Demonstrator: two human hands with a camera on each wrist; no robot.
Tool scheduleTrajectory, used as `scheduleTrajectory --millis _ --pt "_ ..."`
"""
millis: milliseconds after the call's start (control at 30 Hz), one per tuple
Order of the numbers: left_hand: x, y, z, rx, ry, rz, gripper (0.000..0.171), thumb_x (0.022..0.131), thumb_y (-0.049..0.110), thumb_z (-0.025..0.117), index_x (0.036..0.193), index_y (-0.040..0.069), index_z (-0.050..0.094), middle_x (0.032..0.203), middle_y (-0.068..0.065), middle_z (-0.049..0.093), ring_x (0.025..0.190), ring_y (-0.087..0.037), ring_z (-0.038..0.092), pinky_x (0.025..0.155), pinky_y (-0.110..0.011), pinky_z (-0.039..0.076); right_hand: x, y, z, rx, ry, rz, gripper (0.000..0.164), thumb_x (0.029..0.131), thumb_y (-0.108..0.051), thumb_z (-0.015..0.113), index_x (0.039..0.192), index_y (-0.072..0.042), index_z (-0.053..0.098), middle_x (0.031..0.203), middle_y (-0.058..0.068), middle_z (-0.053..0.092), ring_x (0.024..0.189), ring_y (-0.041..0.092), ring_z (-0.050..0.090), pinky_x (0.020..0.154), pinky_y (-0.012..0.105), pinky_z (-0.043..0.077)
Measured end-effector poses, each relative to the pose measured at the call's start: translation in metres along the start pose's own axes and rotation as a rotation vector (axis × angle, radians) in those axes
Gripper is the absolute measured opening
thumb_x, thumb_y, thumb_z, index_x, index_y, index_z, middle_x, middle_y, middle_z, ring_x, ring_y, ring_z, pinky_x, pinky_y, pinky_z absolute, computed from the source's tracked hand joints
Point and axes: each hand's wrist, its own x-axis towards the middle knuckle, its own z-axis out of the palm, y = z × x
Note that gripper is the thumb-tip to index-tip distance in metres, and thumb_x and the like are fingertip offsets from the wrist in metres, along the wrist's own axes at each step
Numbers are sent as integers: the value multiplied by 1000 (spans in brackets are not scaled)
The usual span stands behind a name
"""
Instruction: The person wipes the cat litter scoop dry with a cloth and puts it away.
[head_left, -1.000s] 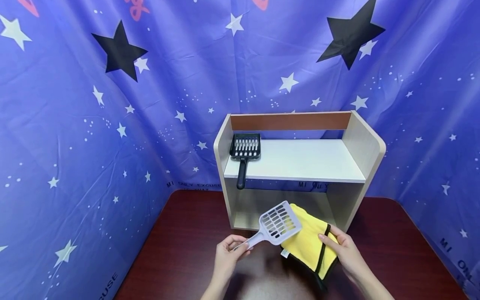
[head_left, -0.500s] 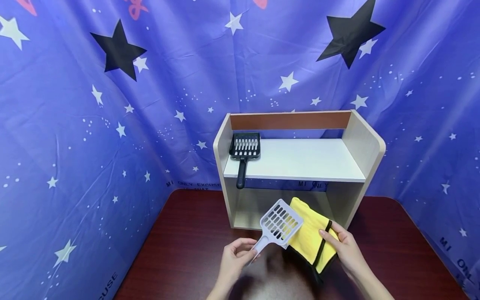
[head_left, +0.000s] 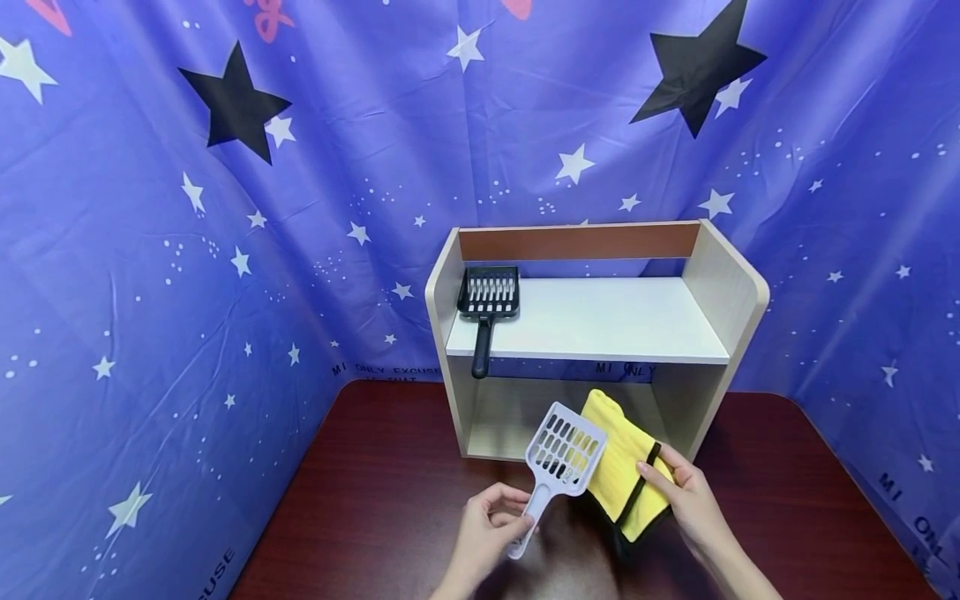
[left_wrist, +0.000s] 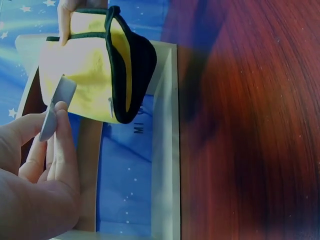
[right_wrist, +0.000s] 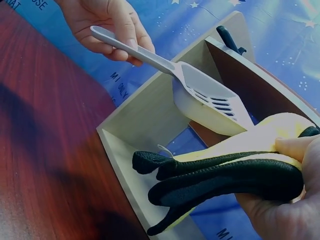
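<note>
My left hand (head_left: 491, 533) pinches the handle of a pale grey slotted litter scoop (head_left: 564, 454), thumb on top. The scoop's head tilts up to the right and overlaps the cloth in the head view. My right hand (head_left: 693, 500) grips a folded yellow cloth (head_left: 618, 467) with black edging by its right side, the thumb across the black band. In the right wrist view the cloth (right_wrist: 225, 175) shows dark folded layers underneath, and the scoop (right_wrist: 205, 95) stands close beyond it. The left wrist view shows the scoop (left_wrist: 57, 107) nearly edge-on between thumb and fingers.
Behind the hands stands a two-tier wooden shelf unit (head_left: 592, 357). On its upper board, at the left, lies a black slotted scoop (head_left: 487, 304) with its handle over the front edge. The dark red table (head_left: 360, 508) meets starry blue curtains (head_left: 337, 183).
My left hand has moved right, and the scoop has turned more upright, its handle swinging down. The cloth has shifted slightly up and turned a little in my right hand.
</note>
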Motion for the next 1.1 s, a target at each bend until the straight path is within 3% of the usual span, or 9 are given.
scheduleTrajectory --millis 233,467,767,1100 --pt "-2 0 7 7 -2 -11 26 79 -8 70 104 -10 63 94 -22 69 68 -6 72 60 -17 55 0 5 6 5 2 -2 39 103 -2 47 124 -31 61 101 -6 77 83 12 74 65 30 62" --pt "0 0 10 -4 12 -21 26 78 -8 70 104 -8 63 93 -15 68 70 -15 74 59 -19 57 -1 9 11 5 -3 -18 40 102 0 48 124 -31 61 103 -7 76 86 11 74 67 28 62" --pt "1 1 12 -12 24 -23 26 78 -8 71 103 -10 62 95 -22 69 67 -9 73 60 -19 57 -2 12 16 -4 -3 6 40 102 -2 49 123 -33 62 104 -7 76 87 10 73 68 28 61" --pt "3 0 13 -8 43 -26 27 78 -8 71 103 -9 61 95 -19 69 69 -14 74 60 -20 58 -6 15 19 -22 -46 20 41 101 0 49 120 -33 63 100 -7 76 84 10 73 65 29 61"
